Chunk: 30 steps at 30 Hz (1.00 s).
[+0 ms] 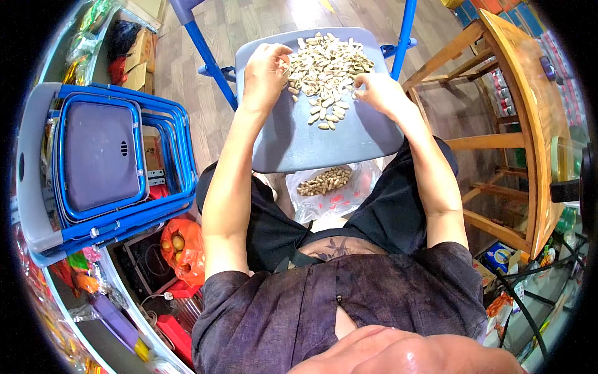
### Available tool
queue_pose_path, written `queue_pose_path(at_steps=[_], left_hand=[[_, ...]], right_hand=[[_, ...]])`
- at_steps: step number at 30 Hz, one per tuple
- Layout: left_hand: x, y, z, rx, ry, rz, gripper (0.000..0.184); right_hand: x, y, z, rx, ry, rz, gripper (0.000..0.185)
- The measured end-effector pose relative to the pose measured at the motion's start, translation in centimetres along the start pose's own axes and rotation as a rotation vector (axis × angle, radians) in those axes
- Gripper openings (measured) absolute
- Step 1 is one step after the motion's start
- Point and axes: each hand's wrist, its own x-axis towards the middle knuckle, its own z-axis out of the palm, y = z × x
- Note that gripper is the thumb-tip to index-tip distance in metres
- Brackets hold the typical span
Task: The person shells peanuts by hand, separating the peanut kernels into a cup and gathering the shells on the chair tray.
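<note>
L hand point(268, 76) curled at L edge of peanuts point(329, 65), R hand point(380, 93) at R; can't tell if either pinches. Risk: wide sweep cd spill some off seat point(305, 146).

Near the top centre of the frame, the peanuts point(330, 65) have matt, rough-looking, fibrous shells. The grey seat point(327, 143) beneath them looks like smooth plastic with a soft sheen, and its blue tubing point(210, 56) like glossy painted metal. At centre, the bag point(364, 193) is thin, crinkled, translucent plastic; the orange bag point(192, 262) at lower left is shiny plastic film. A cardboard box point(141, 53) at upper left is matt paperboard. At right, the table point(528, 143) is wood with a varnished gloss. The person's dark shirt point(261, 311), bottom centre, is matt, creased cloth.
</note>
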Motion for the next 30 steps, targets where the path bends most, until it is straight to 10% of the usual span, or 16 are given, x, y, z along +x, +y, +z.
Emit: queue_pose_path(at_steps=[9, 16, 23, 30], left_hand=[[-0.1, 0.6, 0.5, 0.251, 0.042, 0.168, 0.024], [-3.1, 3.4, 4.1, -0.171, -0.024, 0.247, 0.019], [-4.4, 4.2, 5.9, -0.820, -0.149, -0.301, 0.021], [-3.6, 4.8, 4.7, -0.998, -0.208, -0.348, 0.026]], right_hand=[[-0.6, -1.7, 2.1, -0.033, -0.201, -0.101, 0.020], [-0.7, -2.0, 1.1, -0.084, -0.212, -0.128, 0.022], [-0.7, -2.0, -2.1, 0.681, 0.050, -0.119, 0.023], [-1.3, -3.8, -4.3, 1.220, -0.265, 0.031, 0.017]])
